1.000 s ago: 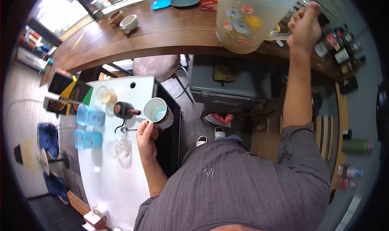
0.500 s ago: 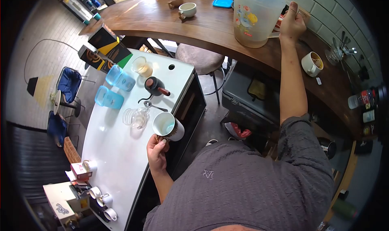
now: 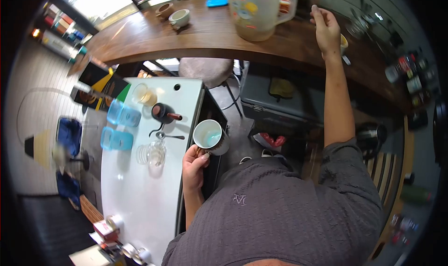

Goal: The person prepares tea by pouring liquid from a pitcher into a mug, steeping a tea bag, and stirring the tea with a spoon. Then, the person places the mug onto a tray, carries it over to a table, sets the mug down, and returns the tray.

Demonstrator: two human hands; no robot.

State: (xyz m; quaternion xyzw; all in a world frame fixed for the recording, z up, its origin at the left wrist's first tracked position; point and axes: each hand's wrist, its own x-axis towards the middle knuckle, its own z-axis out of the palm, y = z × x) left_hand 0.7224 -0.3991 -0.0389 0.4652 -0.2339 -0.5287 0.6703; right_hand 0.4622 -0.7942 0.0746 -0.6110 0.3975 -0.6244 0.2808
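Observation:
My left hand [image 3: 193, 167] is closed round the handle of a white mug [image 3: 223, 146], holding it past the edge of the white counter. A little bluish liquid shows inside the mug. On the wooden bar top stands a large translucent plastic pitcher [image 3: 254, 14] with a printed pattern and some liquid at its base. My right hand [image 3: 327, 32] is apart from the pitcher's handle, to its right, with its fingers loosely bent and nothing held. A cup on the bar is partly hidden behind that hand.
Light blue containers [image 3: 122, 138], a glass jar [image 3: 151, 154], a spoon [image 3: 169, 136] and a dark pot with a reddish handle [image 3: 163, 113] stand on the white counter [image 3: 144, 198]. Two small cups and a blue lid [image 3: 217, 1] sit on the bar. A round stool [image 3: 205, 70] and a grey case [image 3: 261, 96] are below.
My right hand has let go of the pitcher's handle and drawn away to the right. The pitcher now rests on the bar. My left hand has moved the mug slightly to the right.

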